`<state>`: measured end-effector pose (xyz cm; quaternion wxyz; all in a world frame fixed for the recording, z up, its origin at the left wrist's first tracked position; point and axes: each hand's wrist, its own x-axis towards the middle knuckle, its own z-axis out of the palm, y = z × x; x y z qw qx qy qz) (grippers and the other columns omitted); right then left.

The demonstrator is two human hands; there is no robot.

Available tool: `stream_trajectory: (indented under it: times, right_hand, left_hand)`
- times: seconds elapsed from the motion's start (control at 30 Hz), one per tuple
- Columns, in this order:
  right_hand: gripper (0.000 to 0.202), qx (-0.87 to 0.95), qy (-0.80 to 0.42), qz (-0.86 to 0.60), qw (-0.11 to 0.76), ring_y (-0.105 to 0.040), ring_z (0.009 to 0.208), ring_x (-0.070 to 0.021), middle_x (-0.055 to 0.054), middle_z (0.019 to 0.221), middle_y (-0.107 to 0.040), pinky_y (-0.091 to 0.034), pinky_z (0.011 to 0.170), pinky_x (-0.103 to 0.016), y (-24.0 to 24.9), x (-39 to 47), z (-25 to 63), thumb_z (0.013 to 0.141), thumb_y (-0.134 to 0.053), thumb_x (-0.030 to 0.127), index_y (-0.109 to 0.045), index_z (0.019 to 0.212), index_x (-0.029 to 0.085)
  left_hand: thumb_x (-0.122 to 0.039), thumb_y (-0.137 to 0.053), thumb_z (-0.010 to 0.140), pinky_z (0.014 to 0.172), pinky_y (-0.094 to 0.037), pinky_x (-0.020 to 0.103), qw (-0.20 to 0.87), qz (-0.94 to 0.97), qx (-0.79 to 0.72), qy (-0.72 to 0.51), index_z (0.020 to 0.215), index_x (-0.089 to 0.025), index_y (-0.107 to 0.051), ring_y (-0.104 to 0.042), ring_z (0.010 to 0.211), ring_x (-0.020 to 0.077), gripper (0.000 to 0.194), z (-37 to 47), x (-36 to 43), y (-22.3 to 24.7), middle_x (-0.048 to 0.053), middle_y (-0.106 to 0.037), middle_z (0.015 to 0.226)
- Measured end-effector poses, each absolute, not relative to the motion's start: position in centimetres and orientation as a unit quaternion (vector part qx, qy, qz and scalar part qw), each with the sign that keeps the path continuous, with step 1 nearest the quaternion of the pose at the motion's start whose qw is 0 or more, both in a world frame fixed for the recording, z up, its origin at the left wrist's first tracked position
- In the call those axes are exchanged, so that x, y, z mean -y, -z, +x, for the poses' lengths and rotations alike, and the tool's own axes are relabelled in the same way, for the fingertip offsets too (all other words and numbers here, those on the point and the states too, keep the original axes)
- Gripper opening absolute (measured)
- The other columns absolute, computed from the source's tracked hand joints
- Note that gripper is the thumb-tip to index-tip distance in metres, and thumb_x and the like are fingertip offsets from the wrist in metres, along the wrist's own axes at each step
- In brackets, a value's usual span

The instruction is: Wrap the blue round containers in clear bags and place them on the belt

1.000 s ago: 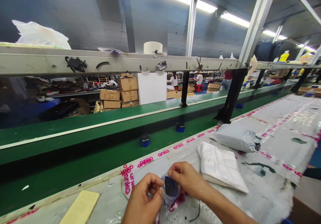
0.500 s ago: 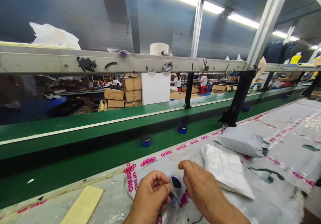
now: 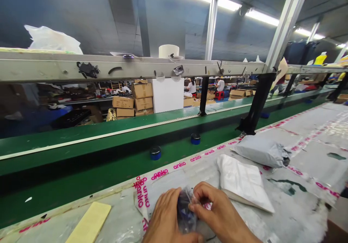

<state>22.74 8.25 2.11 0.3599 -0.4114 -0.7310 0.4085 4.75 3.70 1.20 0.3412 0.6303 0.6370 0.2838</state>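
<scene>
At the bench's near edge, a clear plastic bag with a dark, bluish item inside lies between my hands. My left hand is curved along the bag's left side, thumb below it, gripping it. With thumb and fingertips, my right hand pinches the bag's upper right edge. The exact kind of item inside is blurred by the plastic. Right of my right hand lies a stack of white bags. A yellow rectangular pad is on the bench to the left.
Beyond the bench runs a green conveyor belt carrying blue round items with black tops. A grey-white wrapped package lies farther right. A metal shelf rail crosses above the belt, held by a black post. Two people sit in the background.
My left hand has gone from pinched fingers to lying along the bag's side. My right hand has come down and left, and now pinches the bag's edge.
</scene>
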Motion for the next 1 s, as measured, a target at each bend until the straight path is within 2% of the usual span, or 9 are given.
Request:
stream_trajectory:
  times: [0.1,0.17,0.3,0.43,0.53,0.63,0.8,0.93,1.0]
  right_hand:
    - [0.008,0.730,-0.390,-0.435,0.354,-0.060,0.075,-0.0202,-0.002,0.076,-0.065,-0.043,0.065,-0.028,-2.6,-8.1,22.9,0.080,-0.061,0.026,-0.062,0.075,0.021]
    - [0.015,0.763,-0.344,-0.418,0.353,-0.060,0.080,-0.0217,-0.003,0.082,-0.066,-0.044,0.070,-0.030,-2.7,-7.9,23.3,0.088,-0.057,0.031,-0.063,0.079,0.021]
    - [0.022,0.819,-0.262,-0.408,0.306,-0.062,0.091,-0.0276,-0.008,0.100,-0.067,-0.045,0.079,-0.036,-2.7,-7.3,24.0,0.087,-0.065,0.040,-0.067,0.100,0.022]
    - [0.038,0.782,-0.329,-0.465,0.254,-0.065,0.095,-0.0302,-0.008,0.108,-0.070,-0.046,0.080,-0.038,-2.8,-7.0,23.5,0.080,-0.071,0.040,-0.065,0.115,0.024]
    - [0.050,0.711,-0.426,-0.468,0.305,-0.064,0.102,-0.0311,-0.009,0.113,-0.070,-0.048,0.087,-0.039,-2.4,-7.4,23.3,0.077,-0.070,0.040,-0.061,0.122,0.021]
    - [0.054,0.614,-0.560,-0.417,0.368,-0.066,0.097,-0.0291,-0.009,0.105,-0.072,-0.051,0.084,-0.036,-1.8,-7.7,23.4,0.076,-0.074,0.046,-0.059,0.120,0.018]
    - [0.071,0.542,-0.638,-0.370,0.403,-0.068,0.090,-0.0274,-0.011,0.109,-0.072,-0.053,0.069,-0.031,-1.0,-7.9,23.9,0.069,-0.084,0.054,-0.059,0.123,0.017]
    - [0.077,0.513,-0.656,-0.377,0.405,-0.069,0.092,-0.0297,-0.012,0.113,-0.071,-0.054,0.068,-0.032,-0.7,-8.1,24.3,0.065,-0.085,0.059,-0.060,0.125,0.019]
    - [0.077,0.520,-0.645,-0.386,0.406,-0.068,0.097,-0.0310,-0.012,0.117,-0.071,-0.056,0.074,-0.035,-0.8,-8.1,24.3,0.066,-0.084,0.060,-0.061,0.128,0.019]
  left_hand:
    - [-0.028,-0.072,0.072,0.103,-0.042,0.047,0.282,0.617,-0.648,-0.347,0.123,-0.016,-0.064,-0.060,0.116,0.0363,0.053,6.4,-4.1,-0.5,0.015,-0.068,0.118]
    - [-0.028,-0.068,0.075,0.095,-0.046,0.045,0.271,0.616,-0.646,-0.360,0.116,-0.017,-0.063,-0.063,0.105,0.0331,0.043,6.9,-4.3,-0.6,0.012,-0.068,0.109]
    - [-0.016,-0.060,0.070,0.087,-0.048,0.038,0.273,0.649,-0.619,-0.349,0.116,-0.022,-0.061,-0.064,0.096,0.0268,0.046,6.9,-4.3,-1.8,0.008,-0.058,0.114]
    - [-0.017,-0.059,0.073,0.085,-0.050,0.034,0.292,0.643,-0.595,-0.385,0.117,-0.025,-0.062,-0.064,0.094,0.0230,0.045,7.2,-4.1,-2.1,0.006,-0.053,0.113]
    - [-0.015,-0.069,0.063,0.094,-0.050,0.035,0.313,0.609,-0.571,-0.453,0.125,-0.023,-0.061,-0.061,0.109,0.0267,0.063,7.0,-3.9,-1.5,0.009,-0.052,0.128]
    - [-0.027,-0.080,0.062,0.092,-0.052,0.037,0.449,0.504,-0.535,-0.508,0.133,-0.022,-0.056,-0.062,0.113,0.0297,0.076,6.0,-3.6,-1.1,0.012,-0.053,0.140]
    - [-0.059,-0.083,0.070,0.076,-0.055,0.032,0.545,0.390,-0.514,-0.535,0.093,-0.015,-0.068,-0.066,0.082,0.0203,0.052,4.7,-4.0,-1.0,0.007,-0.071,0.089]
    - [-0.054,-0.087,0.065,0.067,-0.056,0.029,0.550,0.365,-0.520,-0.542,0.084,-0.015,-0.066,-0.063,0.071,0.0172,0.049,4.7,-4.2,-0.6,0.003,-0.066,0.076]
    - [-0.041,-0.083,0.069,0.072,-0.055,0.029,0.530,0.384,-0.527,-0.542,0.096,-0.016,-0.067,-0.067,0.083,0.0203,0.040,4.7,-4.0,-0.9,0.007,-0.070,0.091]
